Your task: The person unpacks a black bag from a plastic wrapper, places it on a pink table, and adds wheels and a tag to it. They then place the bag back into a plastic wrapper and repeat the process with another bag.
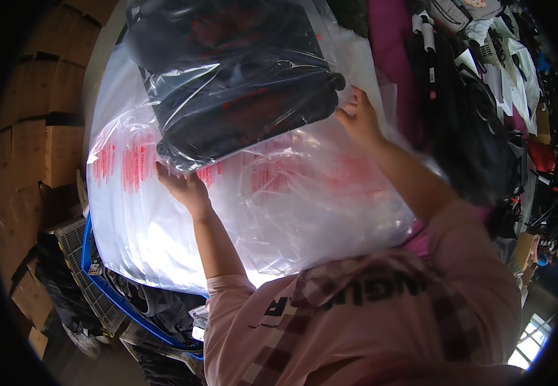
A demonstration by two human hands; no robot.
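A black padded item point(240, 101), possibly a bag or backpack, lies inside a clear plastic bag point(187, 96) with red print. My left hand point(182, 190) grips the plastic at the near left corner, its fingers partly hidden by the film. At the right edge, beside a rounded black corner, my right hand point(358, 116) has hold of the plastic between thumb and fingers. Under both hands spreads a thick stack of clear plastic bags point(172, 241) bearing red warning print, with loose, crumpled film on its right part.
Cardboard boxes point(66, 154) are stacked at the left. Below them are a blue crate point(119, 294) holding black items and grey plastic crates point(86, 265). Black bags point(467, 120) and other goods are piled at the right, beside magenta fabric point(390, 58).
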